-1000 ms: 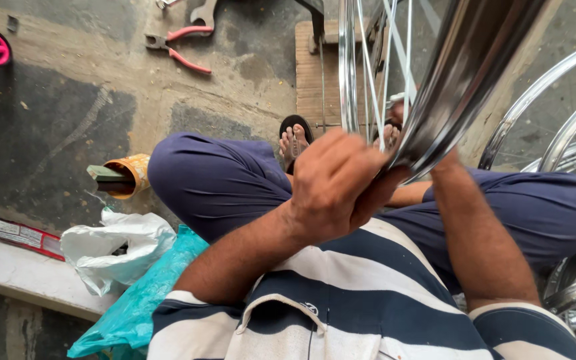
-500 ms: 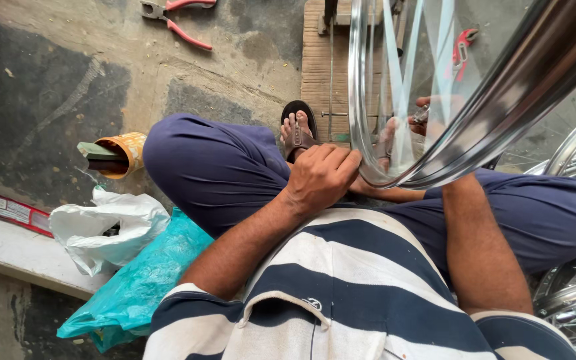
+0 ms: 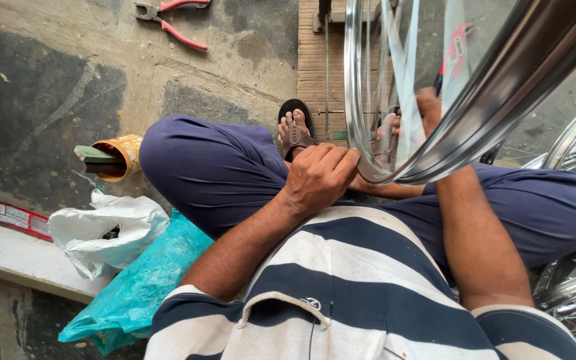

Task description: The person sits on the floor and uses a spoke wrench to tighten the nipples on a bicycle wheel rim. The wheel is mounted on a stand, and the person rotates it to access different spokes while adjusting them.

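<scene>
While my left hand [image 3: 318, 177] grips the chrome wheel rim [image 3: 475, 100] at its lower edge, right hand [image 3: 428, 110] sits behind spokes, grip unclear; truing looks unfinished.

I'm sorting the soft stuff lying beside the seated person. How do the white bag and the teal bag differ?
The white bag is pale and opaque, bunched into a rounded heap up on the light ledge; the teal bag is blue-green, longer and flatter, and droops over the ledge's edge toward the floor. The white bag lies farther from the person; the teal bag lies against the striped shirt. Both are crumpled thin plastic and touch each other.
</scene>
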